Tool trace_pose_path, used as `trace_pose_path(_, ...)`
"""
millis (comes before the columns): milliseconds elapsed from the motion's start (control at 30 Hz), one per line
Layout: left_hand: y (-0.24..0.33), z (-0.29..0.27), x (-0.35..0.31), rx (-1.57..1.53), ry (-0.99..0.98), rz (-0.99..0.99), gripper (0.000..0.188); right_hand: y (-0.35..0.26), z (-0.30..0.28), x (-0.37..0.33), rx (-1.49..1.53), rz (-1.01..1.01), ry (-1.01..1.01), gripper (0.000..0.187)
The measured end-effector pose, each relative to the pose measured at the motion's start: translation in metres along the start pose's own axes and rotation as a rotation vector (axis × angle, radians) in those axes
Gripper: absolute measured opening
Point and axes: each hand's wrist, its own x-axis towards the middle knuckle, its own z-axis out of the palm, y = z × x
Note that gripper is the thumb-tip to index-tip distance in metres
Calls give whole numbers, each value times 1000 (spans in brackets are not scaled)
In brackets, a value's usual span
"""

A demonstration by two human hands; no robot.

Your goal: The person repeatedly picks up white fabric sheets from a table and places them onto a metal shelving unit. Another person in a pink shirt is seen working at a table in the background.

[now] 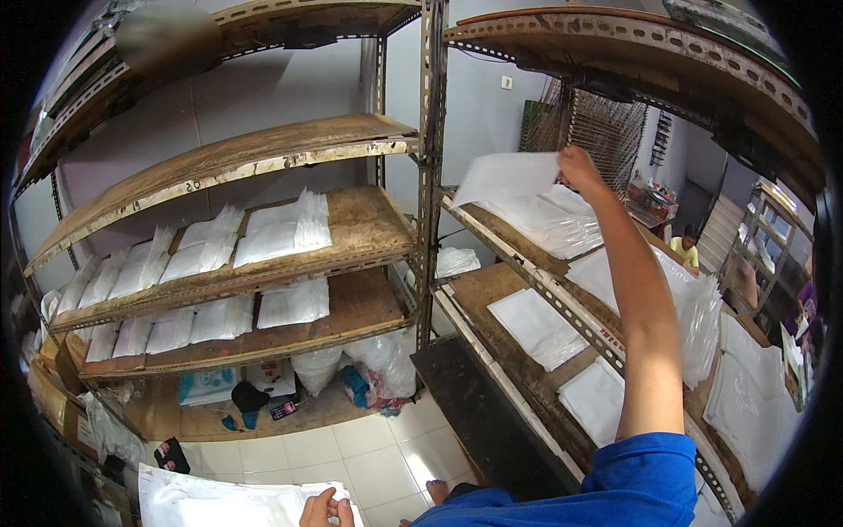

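My right arm stretches out over the upper shelf of the right rack. At its end my right hand is closed on the edge of a flat white plastic bag. This bag is lifted at a tilt above a fanned pile of white plastic bags on that shelf. Low in the picture, my left hand grips the right edge of a stack of flat white sheets. The lower part of that stack and of the hand is cut off by the picture's edge.
On the left rack, the middle shelf and the lower shelf carry several piles of white bags. More white bags lie on the right rack's lower shelf. A metal post divides the racks. A person is in the background.
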Motion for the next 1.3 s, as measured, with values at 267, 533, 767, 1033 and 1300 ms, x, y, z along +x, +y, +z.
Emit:
trace_pose_path(267, -5, 4, 2, -9, -86, -18, 23, 89, 0, -5, -527, 203, 67, 32)
trace_pose_path(533, -7, 6, -6, 3, -89, -9, 22, 78, 1, -27, -620, 188, 109, 35)
trace_pose_path(767, -10, 8, -15, 0, -89, -33, 21, 82, -20, 2, -724, 91, 62, 35)
trace_pose_path(1033, -24, -4, -21, 148, 61, 101, 23, -128, 74, -35, -133, -514, -200, 25)
trace_pose_path(1300, -18, -21, -70, 211, 173, 6, 26, -249, 222, -217, 373, -881, -634, 14)
